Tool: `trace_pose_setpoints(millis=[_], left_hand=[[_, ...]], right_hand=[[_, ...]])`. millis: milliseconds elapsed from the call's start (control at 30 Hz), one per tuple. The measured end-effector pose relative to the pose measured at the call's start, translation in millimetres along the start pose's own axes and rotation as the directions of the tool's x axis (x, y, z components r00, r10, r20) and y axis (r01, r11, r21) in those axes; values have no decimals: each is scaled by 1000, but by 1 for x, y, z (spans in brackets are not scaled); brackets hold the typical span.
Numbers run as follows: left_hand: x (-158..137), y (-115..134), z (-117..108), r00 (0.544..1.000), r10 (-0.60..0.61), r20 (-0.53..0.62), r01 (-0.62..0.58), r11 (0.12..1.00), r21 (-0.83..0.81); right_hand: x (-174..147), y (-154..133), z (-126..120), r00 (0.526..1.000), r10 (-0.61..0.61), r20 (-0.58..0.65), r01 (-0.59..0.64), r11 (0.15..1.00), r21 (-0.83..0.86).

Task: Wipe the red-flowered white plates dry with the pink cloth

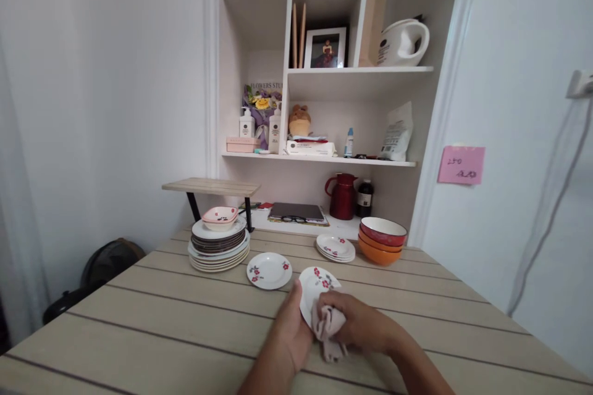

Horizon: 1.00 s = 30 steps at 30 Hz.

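My left hand (295, 327) grips a white plate (307, 287) with red flowers by its left edge, thumb along the rim, and the plate is tilted above the table. A crumpled pinkish cloth (328, 323) is bunched in my right hand (359, 319), pressed to the plate's lower right face. My right fingers are closed round the cloth. Just beyond my left hand, another flowered plate (269, 271) lies flat on the table. Farther back to the right sits a small stack of matching plates (336, 248).
On the wooden table (176, 321), a tall stack of plates (218, 247) topped by small bowls (220, 216) stands at left, beside a low riser (212, 186). Stacked red and orange bowls (382, 241) stand at right. Behind are a red jug (341, 196), a dark bottle (365, 199) and a laptop (296, 212).
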<state>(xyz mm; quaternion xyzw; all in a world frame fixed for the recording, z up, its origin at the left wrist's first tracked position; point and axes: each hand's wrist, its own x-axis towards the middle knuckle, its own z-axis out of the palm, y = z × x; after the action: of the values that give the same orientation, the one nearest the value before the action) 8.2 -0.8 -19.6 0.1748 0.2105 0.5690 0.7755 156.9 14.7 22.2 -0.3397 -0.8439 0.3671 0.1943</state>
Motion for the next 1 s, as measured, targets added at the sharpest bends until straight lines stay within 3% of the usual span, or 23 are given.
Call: trace_pose_setpoints(millis=[67, 133, 233, 333, 433, 533, 633, 700, 767, 867, 1000], left_hand=[[-1, -1, 2, 1000, -18, 22, 17, 999, 46], [-2, -1, 4, 999, 4, 54, -8, 997, 71], [-1, -2, 4, 997, 23, 77, -28, 997, 66], [1, -3, 0, 998, 41, 40, -43, 998, 50], [4, -3, -4, 998, 59, 13, -59, 998, 19], [5, -2, -6, 999, 50, 5, -50, 999, -17], [5, -1, -6, 999, 50, -11, -50, 998, -35], [4, -1, -6, 999, 43, -9, -44, 999, -33], [2, -1, -3, 1000, 23, 19, -23, 1000, -12], [-1, -1, 2, 996, -14, 85, 10, 999, 41], [-2, -3, 6, 996, 14, 93, -21, 998, 65]], right_hand=[[8, -5, 8, 988, -127, -83, 127, 992, -6], [20, -5, 15, 945, -174, -276, 164, 985, -61], [34, 4, 16, 883, -165, -439, 102, 981, -165], [37, 14, 8, 856, -97, -507, -33, 970, -242], [29, 22, 0, 857, 38, -514, -210, 937, -280], [16, 25, -6, 884, 144, -445, -296, 909, -295], [3, 20, -11, 955, 162, -250, -225, 941, -251], [-2, 15, -11, 988, 110, -107, -129, 973, -191], [-1, 9, -7, 999, 19, -48, -25, 990, -141], [10, 3, 3, 976, -110, -189, 85, 987, -136], [32, 7, 12, 896, -146, -418, 58, 975, -216]])
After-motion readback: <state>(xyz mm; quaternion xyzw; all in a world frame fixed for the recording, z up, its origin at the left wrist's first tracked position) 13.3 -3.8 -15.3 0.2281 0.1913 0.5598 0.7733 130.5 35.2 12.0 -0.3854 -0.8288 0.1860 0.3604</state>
